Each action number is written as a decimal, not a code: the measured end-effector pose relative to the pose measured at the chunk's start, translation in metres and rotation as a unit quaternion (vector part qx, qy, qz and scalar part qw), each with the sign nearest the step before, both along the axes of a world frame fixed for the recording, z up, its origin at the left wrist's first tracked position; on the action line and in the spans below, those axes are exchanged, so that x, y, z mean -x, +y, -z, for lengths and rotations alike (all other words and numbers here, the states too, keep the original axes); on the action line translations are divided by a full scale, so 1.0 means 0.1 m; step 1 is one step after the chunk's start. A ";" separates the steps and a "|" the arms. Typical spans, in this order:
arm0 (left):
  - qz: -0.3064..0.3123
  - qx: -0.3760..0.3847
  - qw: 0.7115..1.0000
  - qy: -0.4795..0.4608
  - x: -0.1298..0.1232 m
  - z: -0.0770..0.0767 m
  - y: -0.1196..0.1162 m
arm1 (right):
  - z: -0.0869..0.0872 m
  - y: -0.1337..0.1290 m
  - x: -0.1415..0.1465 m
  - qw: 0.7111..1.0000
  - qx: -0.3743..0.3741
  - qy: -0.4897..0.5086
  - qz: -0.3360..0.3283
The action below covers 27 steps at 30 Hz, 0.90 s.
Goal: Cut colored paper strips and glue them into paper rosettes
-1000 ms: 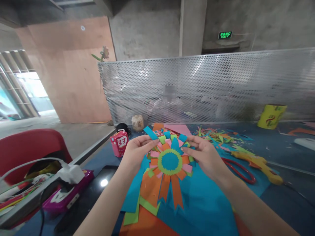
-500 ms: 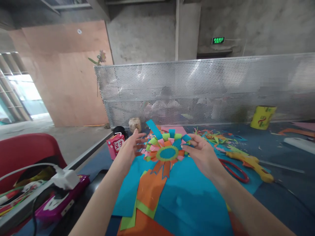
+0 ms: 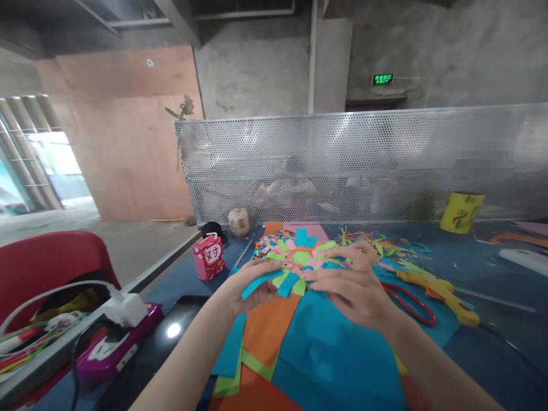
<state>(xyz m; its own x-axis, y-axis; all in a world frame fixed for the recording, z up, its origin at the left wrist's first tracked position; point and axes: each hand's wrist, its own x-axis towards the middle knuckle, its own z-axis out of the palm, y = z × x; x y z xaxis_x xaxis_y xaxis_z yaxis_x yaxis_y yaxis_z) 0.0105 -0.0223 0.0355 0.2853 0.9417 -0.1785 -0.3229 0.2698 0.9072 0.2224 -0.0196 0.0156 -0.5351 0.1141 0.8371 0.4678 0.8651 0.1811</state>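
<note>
Mid-frame, the left hand [image 3: 235, 288] pinches a layered flower [image 3: 302, 258]; the right hand [image 3: 359, 288], loosely spread, touches its edge; apparently adjusting strips [image 3: 289, 283], next needing gentle pressure.

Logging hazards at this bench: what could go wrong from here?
1. The left hand and right hand both touch the rosette; pressing might crease or loosen its strips.
2. The yellow corded tool, apparently a glue gun, lies right of the right hand; if hot, it could burn a wrist.
3. The pink carton stands left of the left hand; a knock could tip it.
</note>
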 end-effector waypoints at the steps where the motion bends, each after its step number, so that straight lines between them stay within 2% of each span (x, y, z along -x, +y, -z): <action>1: -0.014 -0.003 1.000 0.006 0.00 -0.01 0.00 | 0.01 0.02 0.00 1.000 0.005 -0.006 0.006; 4: -0.019 -0.027 0.999 0.002 0.00 -0.01 0.01 | 0.03 0.06 0.02 1.000 0.004 0.007 0.020; 7: -0.054 -0.043 0.998 0.003 -0.02 0.00 0.03 | 0.01 0.10 -0.02 0.995 -0.036 0.075 0.062; 10: -0.109 -0.021 0.993 0.028 -0.04 0.03 0.06 | -0.04 0.14 -0.22 0.983 -0.059 0.112 0.132; 12: -0.112 -0.011 0.993 0.037 -0.06 0.04 0.07 | -0.05 0.19 -0.46 0.974 -0.009 0.082 0.212; 13: -0.112 -0.010 0.993 0.035 -0.07 0.05 0.08 | -0.04 0.22 -0.60 0.955 0.041 0.074 0.284; 14: -0.112 -0.012 0.993 0.030 -0.07 0.06 0.10 | -0.01 0.25 -0.74 0.916 0.099 0.077 0.380; 15: -0.111 -0.013 0.993 0.024 -0.08 0.08 0.11 | 0.03 0.29 -0.88 0.853 0.170 0.074 0.488; 16: -0.113 -0.016 0.993 0.017 -0.09 0.09 0.12 | 0.08 0.33 -1.01 0.770 0.252 0.074 0.582; 17: -0.114 -0.020 0.993 0.011 -0.09 0.11 0.14 | 0.15 0.36 -1.12 0.680 0.336 0.083 0.646; 18: -0.115 -0.024 0.993 0.005 -0.09 0.13 0.16 | 0.22 0.39 -1.21 0.605 0.410 0.090 0.677; 19: -0.117 -0.029 0.993 -0.001 -0.09 0.16 0.18 | 0.28 0.41 -1.29 0.572 0.437 0.094 0.688; 20: -0.121 -0.034 0.992 -0.007 -0.08 0.18 0.20 | 0.34 0.44 -1.35 0.557 0.449 0.099 0.692; 25: -0.134 -0.035 0.990 -0.013 -0.05 0.28 0.28 | 0.50 0.53 -1.58 0.544 0.443 0.142 0.699; 27: -0.137 -0.033 0.990 -0.013 -0.05 0.30 0.28 | 0.52 0.55 -1.69 0.576 0.439 0.145 0.674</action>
